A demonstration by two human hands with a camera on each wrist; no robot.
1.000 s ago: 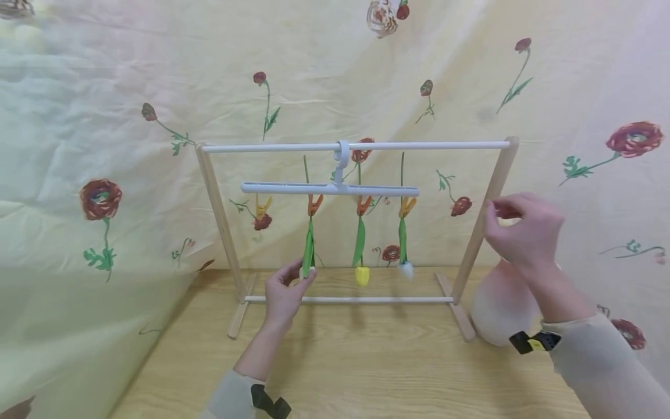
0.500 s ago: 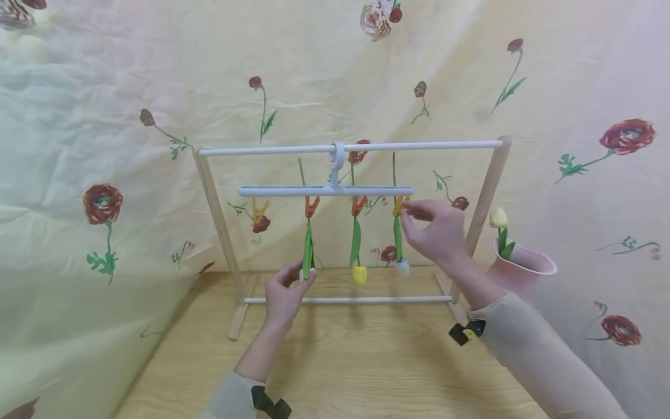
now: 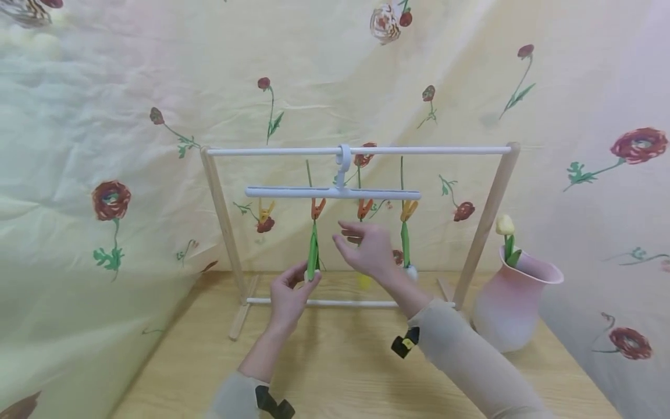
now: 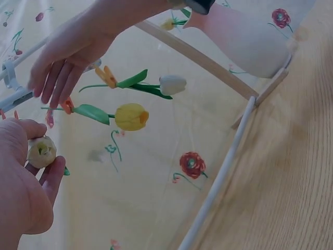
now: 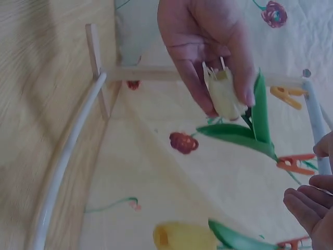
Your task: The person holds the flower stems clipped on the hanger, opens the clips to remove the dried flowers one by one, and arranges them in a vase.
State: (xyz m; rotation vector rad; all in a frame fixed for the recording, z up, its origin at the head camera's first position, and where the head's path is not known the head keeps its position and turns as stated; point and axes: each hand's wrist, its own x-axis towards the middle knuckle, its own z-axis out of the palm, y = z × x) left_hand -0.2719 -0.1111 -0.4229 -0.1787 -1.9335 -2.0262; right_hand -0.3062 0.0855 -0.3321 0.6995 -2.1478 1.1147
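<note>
Upside down from the white hanger (image 3: 293,191), three tulips hang by small clips. My left hand (image 3: 287,298) pinches the bloom of the leftmost, a cream tulip (image 5: 225,96), between thumb and fingers. An orange clip (image 3: 317,208) grips its stem above the green leaves. With fingers loosely extended and holding nothing, my right hand (image 3: 368,249) is raised just right of that stem, below the hanger. It partly hides the yellow tulip (image 4: 131,117) in the head view. Farther right hangs a white tulip (image 4: 173,85) from a yellow-orange clip (image 3: 409,210).
A wooden rack (image 3: 487,230) with white rods carries the hanger on its top rod. At the hanger's left end is another yellow clip (image 3: 265,210) with no flower. Right of the rack stands a pink-and-white vase (image 3: 506,311) holding a cream tulip (image 3: 505,225). Flowered cloth surrounds the wooden table.
My right hand has come from beside the right rack post, past the rightmost clip, leftward to near the left tulip. The left hand has kept its hold on the cream tulip.
</note>
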